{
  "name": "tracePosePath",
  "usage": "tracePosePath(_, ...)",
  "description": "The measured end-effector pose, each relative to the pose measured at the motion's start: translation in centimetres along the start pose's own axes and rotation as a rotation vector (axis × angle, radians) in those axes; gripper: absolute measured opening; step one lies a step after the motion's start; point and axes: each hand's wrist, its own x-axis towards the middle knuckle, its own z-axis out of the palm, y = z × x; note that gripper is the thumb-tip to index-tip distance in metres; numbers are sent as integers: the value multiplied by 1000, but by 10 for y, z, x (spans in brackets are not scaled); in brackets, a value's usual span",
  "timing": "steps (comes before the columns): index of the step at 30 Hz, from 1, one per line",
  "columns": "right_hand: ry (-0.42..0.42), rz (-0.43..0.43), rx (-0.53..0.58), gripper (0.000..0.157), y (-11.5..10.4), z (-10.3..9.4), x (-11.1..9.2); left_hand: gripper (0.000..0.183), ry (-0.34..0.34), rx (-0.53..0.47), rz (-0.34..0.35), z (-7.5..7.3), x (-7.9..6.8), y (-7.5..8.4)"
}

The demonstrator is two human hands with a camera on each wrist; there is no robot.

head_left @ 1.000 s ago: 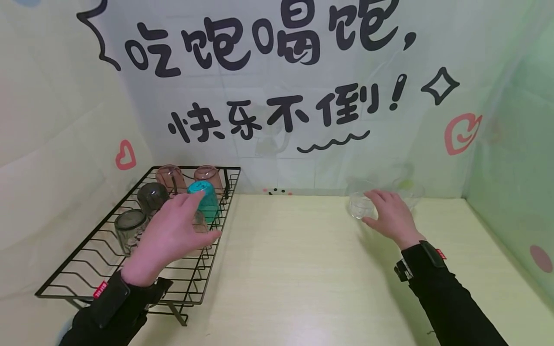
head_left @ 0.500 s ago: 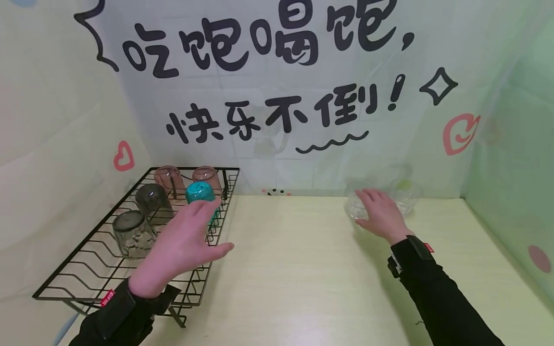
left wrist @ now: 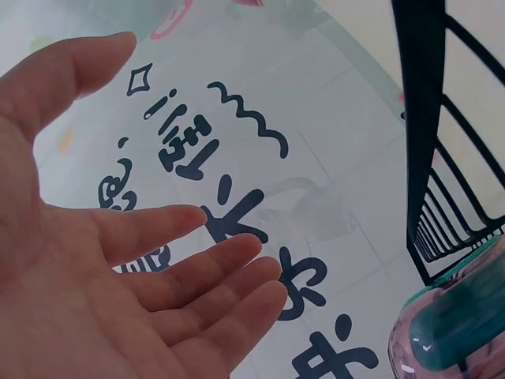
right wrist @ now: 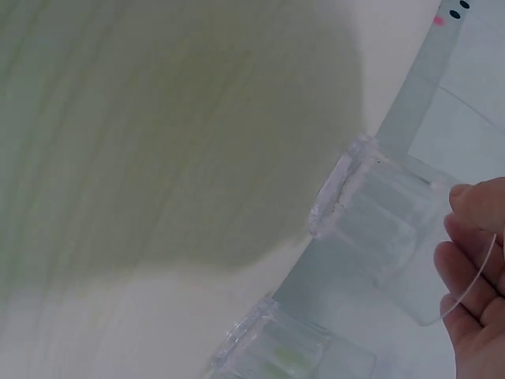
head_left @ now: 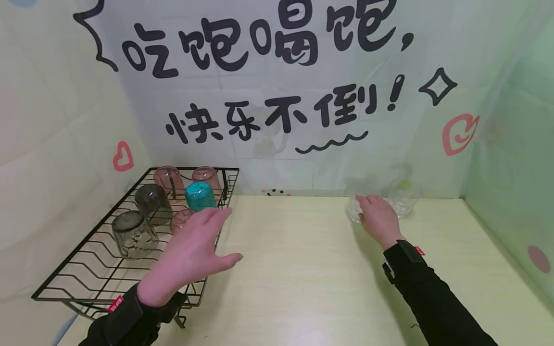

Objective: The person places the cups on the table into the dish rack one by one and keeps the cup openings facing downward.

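Observation:
My right hand (head_left: 379,219) is at the back right of the table, on a clear cup (right wrist: 383,225). In the right wrist view its thumb and curled fingers hold the cup near the rim. Next to it stands a second clear cup (head_left: 403,199). My left hand (head_left: 190,250) hovers over the right side of a black wire rack (head_left: 117,278), fingers spread and holding nothing. A pink glass (head_left: 181,220) sits upside down just behind that hand, partly hidden by it. Behind that stands a blue glass (head_left: 200,196), also upside down.
The rack also bears a clear greyish glass (head_left: 135,234), a dark grey glass (head_left: 152,202) and two pink glasses at its back. A lettered cloth (head_left: 268,158) hangs behind the pale table (head_left: 294,269).
My left hand has drawn back toward me and to the right, uncovering the small pink glass. The right hand has shifted slightly left, its fingers closing in on the clear cup.

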Motion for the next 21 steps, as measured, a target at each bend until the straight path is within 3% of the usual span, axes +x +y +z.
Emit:
tracePosePath(7,95,3,-4,21,-2,3,-4,90,-9,-18,0,2,-1,4)
tracePosePath(21,130,14,70,21,-7,-5,-22,90,-1,-13,28,2,4,10)
